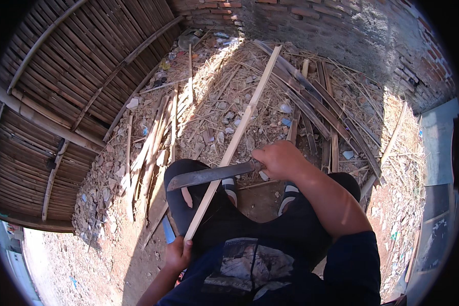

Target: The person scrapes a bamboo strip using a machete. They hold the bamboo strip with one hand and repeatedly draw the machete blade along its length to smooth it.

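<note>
My left hand point(178, 253) is closed around the near end of a long pale bamboo strip point(238, 133). From there the strip slants up and away over my left thigh toward the brick wall. My right hand point(278, 159) grips the handle of a machete point(209, 175), its fingers wrapped round it. The dark, worn blade points left and crosses over the strip above my left knee. Whether its edge bites into the bamboo, I cannot tell. A flat blue piece point(168, 230) shows just beyond my left hand, partly hidden.
Dark split bamboo lengths point(321, 107) lie piled ahead on the right. Paler strips point(149, 153) lie on the left. Straw, shavings and rubble point(214, 109) cover the ground. A bamboo-slat panel point(66, 76) rises at left, a brick wall point(336, 38) at the back.
</note>
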Motion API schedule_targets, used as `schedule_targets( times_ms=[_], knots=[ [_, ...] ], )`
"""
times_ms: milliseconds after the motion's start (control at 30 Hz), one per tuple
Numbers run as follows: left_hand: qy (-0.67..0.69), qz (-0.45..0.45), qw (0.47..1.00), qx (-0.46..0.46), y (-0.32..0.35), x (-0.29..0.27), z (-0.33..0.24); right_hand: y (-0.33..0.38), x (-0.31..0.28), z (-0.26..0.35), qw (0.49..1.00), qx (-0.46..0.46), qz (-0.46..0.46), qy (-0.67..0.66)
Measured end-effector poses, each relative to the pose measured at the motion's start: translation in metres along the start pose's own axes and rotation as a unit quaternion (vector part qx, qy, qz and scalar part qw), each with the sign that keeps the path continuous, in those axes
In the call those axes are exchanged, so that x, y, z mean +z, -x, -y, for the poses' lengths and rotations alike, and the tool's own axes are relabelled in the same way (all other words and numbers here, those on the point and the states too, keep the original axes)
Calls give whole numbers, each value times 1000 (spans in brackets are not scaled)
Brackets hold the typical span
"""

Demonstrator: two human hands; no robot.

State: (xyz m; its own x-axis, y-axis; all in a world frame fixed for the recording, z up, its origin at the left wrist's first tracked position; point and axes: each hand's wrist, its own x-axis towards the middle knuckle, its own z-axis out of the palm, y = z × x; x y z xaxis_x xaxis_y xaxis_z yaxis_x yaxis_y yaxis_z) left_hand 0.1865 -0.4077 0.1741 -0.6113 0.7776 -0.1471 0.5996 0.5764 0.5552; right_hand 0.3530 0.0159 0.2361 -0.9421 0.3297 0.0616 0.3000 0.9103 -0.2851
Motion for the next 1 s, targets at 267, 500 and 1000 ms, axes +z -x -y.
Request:
schedule_targets(
  times_ms=[267, 500, 1000],
  knots=[
    [-76, 18, 997, 11, -8, -9, 6, 4, 1, -105, 939, 250, -221, -85],
    [-100, 2, 994, 33, -4, -1, 16, 11, 3, -3, 999, -48, -2, 24],
    [15, -16, 1000, -5, -23, -19, -53, 14, -3, 16, 994, -61, -6, -89]
  ],
)
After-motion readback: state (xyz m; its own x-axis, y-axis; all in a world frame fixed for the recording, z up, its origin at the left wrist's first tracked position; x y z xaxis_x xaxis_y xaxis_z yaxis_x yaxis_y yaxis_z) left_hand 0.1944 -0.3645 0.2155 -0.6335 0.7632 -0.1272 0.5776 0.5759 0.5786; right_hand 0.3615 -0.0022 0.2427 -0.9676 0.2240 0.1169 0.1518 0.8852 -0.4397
